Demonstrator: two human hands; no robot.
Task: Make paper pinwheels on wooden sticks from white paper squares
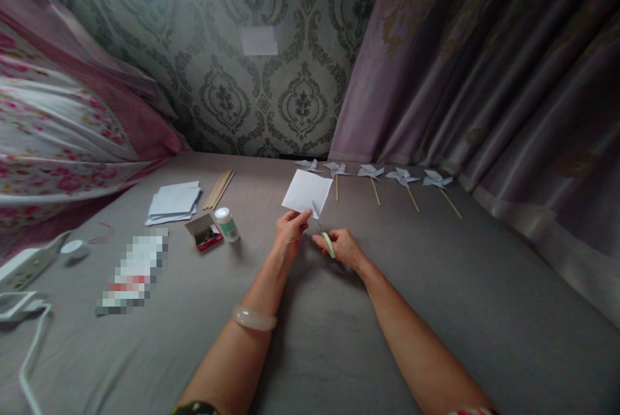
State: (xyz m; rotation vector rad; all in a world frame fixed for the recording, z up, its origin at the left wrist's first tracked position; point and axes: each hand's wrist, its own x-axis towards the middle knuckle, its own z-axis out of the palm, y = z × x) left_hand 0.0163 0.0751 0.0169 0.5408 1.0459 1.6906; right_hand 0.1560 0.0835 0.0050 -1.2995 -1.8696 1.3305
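Note:
A square sheet of white paper (306,190) is pinched by its lower edge in my left hand (289,232), held up off the grey cloth. My right hand (343,248) is closed around the pale green handle of a pair of scissors (329,244). The scissor blades reach the paper's lower right corner, close to my left fingertips. Whether they have cut into the sheet I cannot tell. Behind the paper, several white paper pinwheels (372,172) on wooden sticks lie in a row toward the right.
On the left lie stacked white paper (174,201), wooden sticks (219,190), an open small red box (207,237) of small dark pieces, and a white bottle with a green label (227,225). Farther left are a blurred-out packet (135,270), a white lid (74,249) and a power strip (29,265) with a cable.

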